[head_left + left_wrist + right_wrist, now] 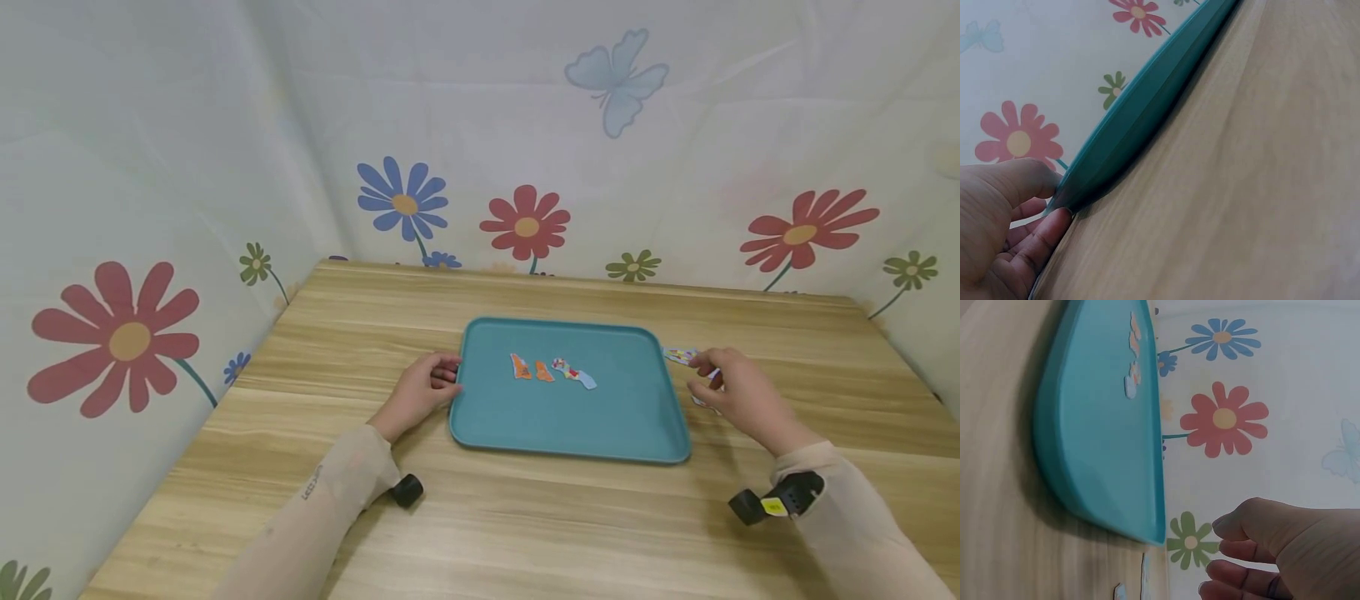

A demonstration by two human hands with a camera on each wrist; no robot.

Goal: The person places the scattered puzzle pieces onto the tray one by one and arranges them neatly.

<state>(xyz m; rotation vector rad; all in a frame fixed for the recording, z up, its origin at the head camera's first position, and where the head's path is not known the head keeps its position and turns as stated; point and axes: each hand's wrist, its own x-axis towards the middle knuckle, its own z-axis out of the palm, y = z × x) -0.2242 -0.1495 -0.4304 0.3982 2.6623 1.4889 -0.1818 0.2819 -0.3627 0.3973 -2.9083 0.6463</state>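
A teal rectangular tray [555,429] lies on the table, and my left hand [422,387] grips its left edge. In the left wrist view the thumb is on the tray's rim [1129,112] with the fingers against its underside. On the tray, several small flat cutout pieces form a short row: an orange one [521,367], a smaller orange one [543,372], then a patterned part with a light blue end [587,381]. Just past the tray's right edge, my right hand [738,396] hovers with bent, parted fingers over more cutouts [679,356], partly hiding them.
The wood-grain table [360,317] extends around the tray. Behind and to the left hangs a white cloth [465,108] printed with flowers and a butterfly. Each wrist wears a small black camera, the right one [747,506] close above the table.
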